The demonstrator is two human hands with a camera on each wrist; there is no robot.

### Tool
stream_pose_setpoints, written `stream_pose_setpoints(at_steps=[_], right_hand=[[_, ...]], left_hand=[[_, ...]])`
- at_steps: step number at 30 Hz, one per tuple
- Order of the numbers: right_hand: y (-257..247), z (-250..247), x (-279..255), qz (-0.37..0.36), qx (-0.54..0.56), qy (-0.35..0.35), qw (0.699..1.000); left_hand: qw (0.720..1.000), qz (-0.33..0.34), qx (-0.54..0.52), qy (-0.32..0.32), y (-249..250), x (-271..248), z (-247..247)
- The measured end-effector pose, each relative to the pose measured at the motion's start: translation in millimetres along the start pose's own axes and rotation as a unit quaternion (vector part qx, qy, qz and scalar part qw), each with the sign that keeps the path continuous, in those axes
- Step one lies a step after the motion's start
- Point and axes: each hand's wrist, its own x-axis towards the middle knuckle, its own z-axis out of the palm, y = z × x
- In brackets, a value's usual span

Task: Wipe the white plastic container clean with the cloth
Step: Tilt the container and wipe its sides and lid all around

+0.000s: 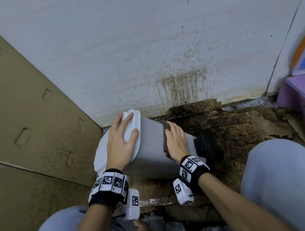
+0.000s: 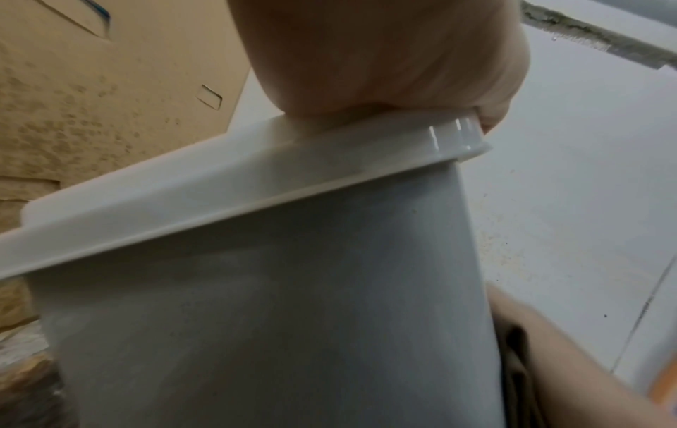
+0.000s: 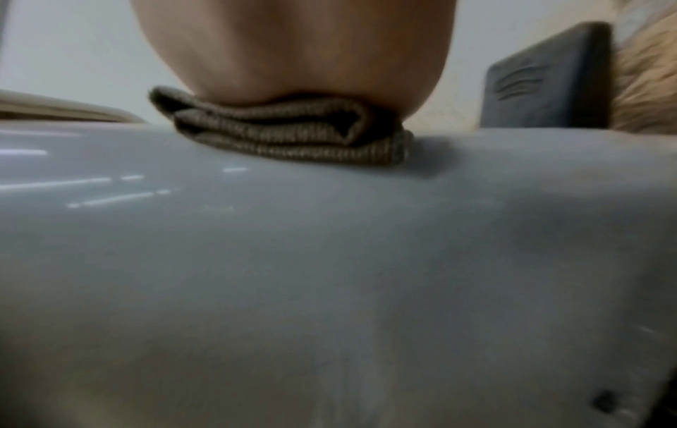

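The white plastic container (image 1: pixel 150 144) lies on its side on the floor, its wide rim (image 1: pixel 100 154) pointing left. My left hand (image 1: pixel 121 140) rests on the rim end with spread, nearly straight fingers; in the left wrist view the palm (image 2: pixel 384 58) sits on the rim (image 2: pixel 219 185). My right hand (image 1: pixel 176 139) presses a folded brown cloth (image 1: pixel 165 146) flat onto the container's upper side. In the right wrist view the cloth (image 3: pixel 285 136) is squeezed between the palm (image 3: pixel 293 49) and the grey-white wall (image 3: pixel 329 260). The inside of the container is hidden.
A cardboard box (image 1: pixel 32 113) stands close on the left. A stained white wall (image 1: pixel 144 53) is just behind the container. The floor (image 1: pixel 238 128) to the right is dirty brown. A dark flat object (image 1: pixel 201 144) lies by the container's base, a purple box (image 1: pixel 299 102) at far right.
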Motion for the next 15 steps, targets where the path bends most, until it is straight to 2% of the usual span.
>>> stream_pose_setpoints(at_steps=[5, 8, 12, 15], right_hand=[[-59, 15, -16, -0.109, 0.029, -0.012, 0.993], [-68, 23, -26, -0.158, 0.015, 0.0, 0.987], [-50, 22, -29, -0.166, 0.009, 0.032, 0.986], [-21, 18, -30, -0.135, 0.009, 0.05, 0.989]], left_hand=[[1.0, 0.008, 0.001, -0.003, 0, 0, 6], [1.0, 0.006, -0.004, -0.007, -1, 1, 6], [1.0, 0.018, -0.002, -0.007, 0, 0, 6], [1.0, 0.009, -0.005, -0.002, 1, 1, 5]])
